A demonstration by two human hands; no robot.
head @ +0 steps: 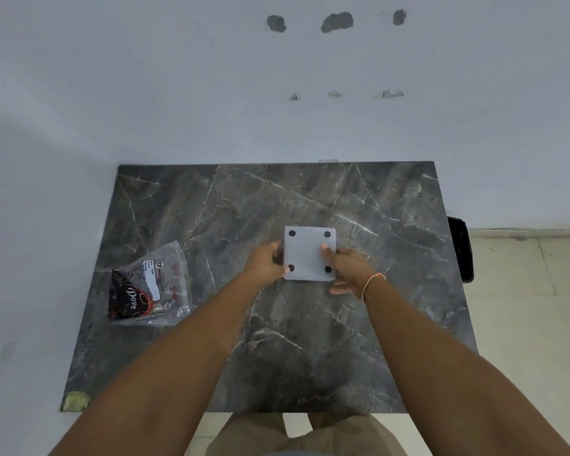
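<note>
Person is clamping the white square block (pixel 309 253) feet-up: left hand (pixel 265 264) curling round its edge, right hand (pixel 348 269) thumb-pinching it, probably steadying it to inspect.

I take this for a plain, sparsely fitted room in a home. The wall (pixel 178 93) in front of me is painted pale and bears rough grey patches (pixel 336 22) in two rows. My table (pixel 310 340) has a dark marble-patterned top and sits pushed into the corner against that wall. To my right the floor (pixel 524 307) is laid with pale tiles. A clear plastic bag (pixel 152 284) holding a Dove packet, a household brand, lies on the table.
</note>
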